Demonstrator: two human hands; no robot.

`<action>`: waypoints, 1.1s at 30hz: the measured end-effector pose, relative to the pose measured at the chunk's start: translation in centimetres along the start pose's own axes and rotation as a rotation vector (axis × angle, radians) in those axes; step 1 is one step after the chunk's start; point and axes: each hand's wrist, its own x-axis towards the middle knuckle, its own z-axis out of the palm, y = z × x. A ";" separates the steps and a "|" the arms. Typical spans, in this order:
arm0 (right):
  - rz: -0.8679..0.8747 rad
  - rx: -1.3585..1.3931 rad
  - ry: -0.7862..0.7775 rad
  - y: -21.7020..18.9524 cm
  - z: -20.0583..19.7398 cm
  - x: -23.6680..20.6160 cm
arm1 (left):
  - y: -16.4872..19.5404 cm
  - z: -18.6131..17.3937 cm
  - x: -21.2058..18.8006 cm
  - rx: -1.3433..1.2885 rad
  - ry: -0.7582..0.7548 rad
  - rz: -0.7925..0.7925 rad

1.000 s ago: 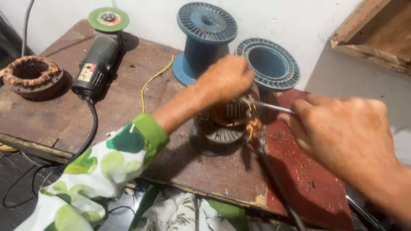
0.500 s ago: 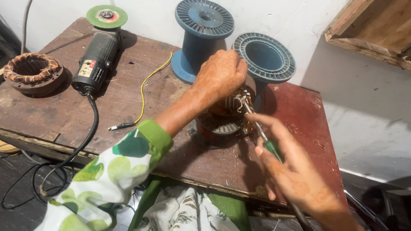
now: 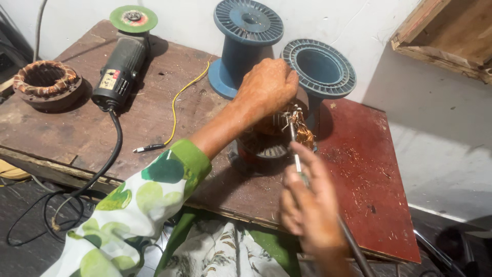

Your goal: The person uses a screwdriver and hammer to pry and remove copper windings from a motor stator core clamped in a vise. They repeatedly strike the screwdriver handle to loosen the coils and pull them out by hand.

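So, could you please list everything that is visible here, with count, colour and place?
motor stator: 1, copper windings, table centre, under left hand
thin tool: 1, metal, tip at windings
spools: 2, blue, table back
angle grinder: 1, black, green disc, back left
wound coil: 1, copper, far left
yellow wire: 1, beside grinder
table: 1, brown and red
left hand: on stator
right hand: holds tool

My left hand [image 3: 266, 90] rests on the motor [image 3: 266, 141], with my right hand [image 3: 310, 205] before it. Two spools [image 3: 246, 41] stand just behind. The grinder [image 3: 120, 66] and stator [image 3: 46, 84] lie far left on the table [image 3: 369, 169].
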 end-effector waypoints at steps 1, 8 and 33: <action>0.054 -0.185 -0.037 -1.1 -2.2 0.0 | -0.2 0.0 0.0 0.003 0.007 0.015; -0.073 -0.690 0.069 -1.1 -8.4 -3.9 | -1.3 -0.1 1.3 -0.033 0.018 -0.028; -0.323 -0.272 0.226 5.1 -2.7 3.5 | -5.7 2.8 -0.7 -0.964 -0.171 -0.518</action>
